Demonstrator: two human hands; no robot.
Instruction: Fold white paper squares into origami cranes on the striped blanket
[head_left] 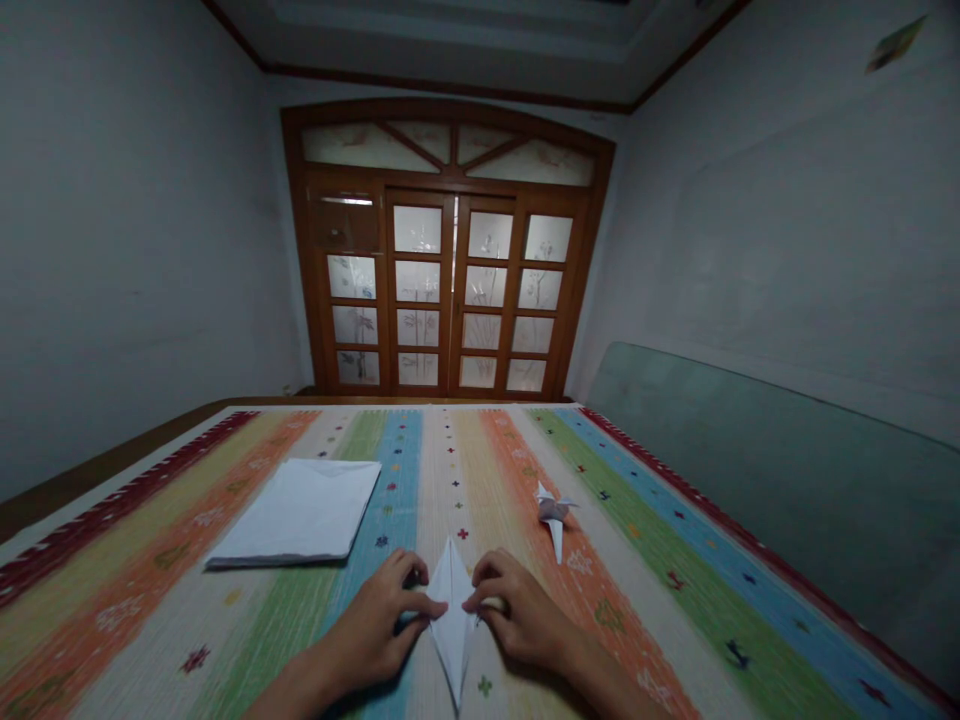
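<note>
A white sheet of paper folded into a long diamond (452, 650) lies on the striped cloth, with a crease down its middle and its points toward and away from me. My left hand (394, 610) pinches its left edge, thumb on top near the widest part. On the opposite edge my right hand (514, 605) grips the paper the same way, its thumb pressed close to the centre. Fingers beneath the paper are partly hidden. Right of my right hand stands a small folded paper figure (553, 512), with a long pointed end toward me.
A stack of white paper (300, 510) lies to the left. The striped tablecloth (247, 640) covers the table. A pale green panel (750, 440) runs along the right side, and wooden glass-paned doors (454, 290) stand beyond the table.
</note>
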